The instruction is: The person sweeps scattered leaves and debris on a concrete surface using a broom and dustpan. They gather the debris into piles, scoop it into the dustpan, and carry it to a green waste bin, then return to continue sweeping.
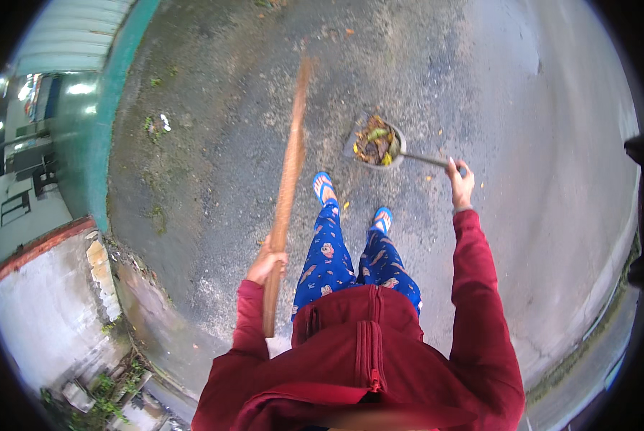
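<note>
My left hand (266, 263) is wrapped round a long brown broom (290, 169). The broom slants up and away over the pavement, and its far end is blurred. Its near end reaches down beside my red jacket. In my right hand (460, 183) is the end of a thin dark handle. This handle joins a grey dustpan (399, 146) held out ahead and to the right of my feet. Brown and yellow leaves (374, 141) with a green one among them lie in the dustpan. Whether the dustpan touches the ground I cannot tell.
Wet grey pavement (214, 144) spreads around my feet, which wear blue flip-flops (322, 181). A few loose leaves (346, 205) are scattered on it. At the left stand a green wall edge (110, 144) and a low whitish wall (56, 305), with plants (106, 399) below.
</note>
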`<state>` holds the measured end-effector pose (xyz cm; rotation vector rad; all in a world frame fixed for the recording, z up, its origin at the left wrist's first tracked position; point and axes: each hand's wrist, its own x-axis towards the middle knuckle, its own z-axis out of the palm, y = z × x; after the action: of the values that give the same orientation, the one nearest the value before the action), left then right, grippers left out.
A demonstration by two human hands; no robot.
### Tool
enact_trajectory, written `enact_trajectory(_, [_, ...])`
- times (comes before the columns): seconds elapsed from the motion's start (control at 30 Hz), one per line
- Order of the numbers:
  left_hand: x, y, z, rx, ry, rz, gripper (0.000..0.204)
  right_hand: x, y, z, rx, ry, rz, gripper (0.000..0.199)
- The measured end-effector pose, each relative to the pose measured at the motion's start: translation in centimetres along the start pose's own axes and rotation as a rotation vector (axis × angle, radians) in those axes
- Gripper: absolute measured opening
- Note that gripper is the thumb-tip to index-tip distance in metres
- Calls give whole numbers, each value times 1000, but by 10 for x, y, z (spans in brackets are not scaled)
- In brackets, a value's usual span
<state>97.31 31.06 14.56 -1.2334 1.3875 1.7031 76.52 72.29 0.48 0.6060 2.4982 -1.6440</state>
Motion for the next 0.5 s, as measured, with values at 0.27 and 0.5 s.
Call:
enact_trajectory(0.27, [2, 30, -55, -139, 185, 217, 79, 15, 13, -56, 533, 238, 254, 20])
enact_trajectory(0.5, [56, 135, -64, -180, 223, 191, 61, 78, 2, -21, 568, 323, 241, 21])
